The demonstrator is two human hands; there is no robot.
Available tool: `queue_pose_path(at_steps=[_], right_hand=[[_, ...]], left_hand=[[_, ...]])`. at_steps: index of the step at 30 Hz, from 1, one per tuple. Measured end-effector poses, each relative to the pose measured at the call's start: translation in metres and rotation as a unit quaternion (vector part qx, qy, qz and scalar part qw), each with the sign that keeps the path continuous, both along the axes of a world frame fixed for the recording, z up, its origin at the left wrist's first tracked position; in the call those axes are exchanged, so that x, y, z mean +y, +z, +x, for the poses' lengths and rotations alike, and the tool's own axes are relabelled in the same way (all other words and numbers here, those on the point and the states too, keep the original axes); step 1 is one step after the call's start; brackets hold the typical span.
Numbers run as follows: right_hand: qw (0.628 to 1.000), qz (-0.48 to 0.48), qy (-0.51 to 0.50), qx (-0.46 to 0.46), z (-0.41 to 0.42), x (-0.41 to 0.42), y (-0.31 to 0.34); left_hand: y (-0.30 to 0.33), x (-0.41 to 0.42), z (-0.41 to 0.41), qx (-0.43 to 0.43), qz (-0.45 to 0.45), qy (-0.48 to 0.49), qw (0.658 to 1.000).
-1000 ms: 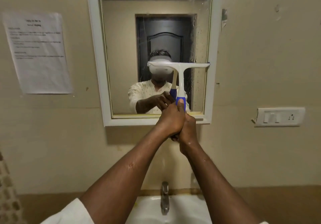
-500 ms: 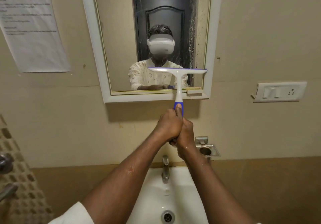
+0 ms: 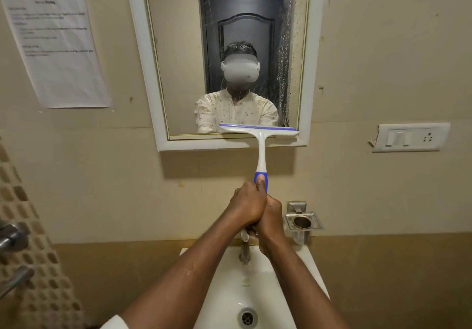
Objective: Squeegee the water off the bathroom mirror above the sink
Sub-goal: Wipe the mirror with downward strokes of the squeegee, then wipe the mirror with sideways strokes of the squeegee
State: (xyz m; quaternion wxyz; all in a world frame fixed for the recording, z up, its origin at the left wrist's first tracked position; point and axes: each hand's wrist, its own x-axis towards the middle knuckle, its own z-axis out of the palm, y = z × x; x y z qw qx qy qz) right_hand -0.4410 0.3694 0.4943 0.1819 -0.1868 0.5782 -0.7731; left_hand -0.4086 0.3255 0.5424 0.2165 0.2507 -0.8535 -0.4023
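A white-framed mirror [image 3: 178, 47] hangs on the beige wall above a white sink [image 3: 229, 290]. A white squeegee [image 3: 260, 144] with a blue grip stands upright, its blade lying level along the mirror's bottom right edge. My left hand [image 3: 247, 206] and my right hand [image 3: 270, 218] are both clasped around its blue handle, left on top. Water drops and streaks remain in a strip down the mirror's right side [image 3: 287, 60]. The mirror reflects a person in a pale shirt.
A steel tap [image 3: 244, 252] rises behind my hands. A steel holder [image 3: 302, 221] is fixed to the wall at right, below a switch plate [image 3: 411, 137]. A paper notice [image 3: 56, 45] is on the left wall. Tiled wall and metal fittings [image 3: 12, 236] are at far left.
The squeegee has been pulled straight down the mirror's right half, from mid-height to its bottom edge. Both hands came down with it, still clasped on the handle.
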Motion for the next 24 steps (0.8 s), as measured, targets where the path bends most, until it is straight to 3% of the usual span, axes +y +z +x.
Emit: queue_pose_path(at_steps=[10,16,21,24], right_hand=[[0.996,0.079,-0.032,0.037,0.001,0.017,0.007],[0.995,0.065,-0.009,0.073,0.006,0.026,0.027],[0.971,0.084,0.002,0.224,-0.011,0.025,0.077],[0.920,0.091,-0.011,0.381,-0.026,0.022,0.123]], left_hand=[[0.004,0.014,0.001,0.004,0.046,0.016,0.999],[0.019,0.017,0.009,0.059,0.057,0.018,0.996],[0.061,0.016,0.007,0.169,0.128,-0.013,0.977],[0.101,0.010,0.003,0.232,0.161,-0.027,0.959]])
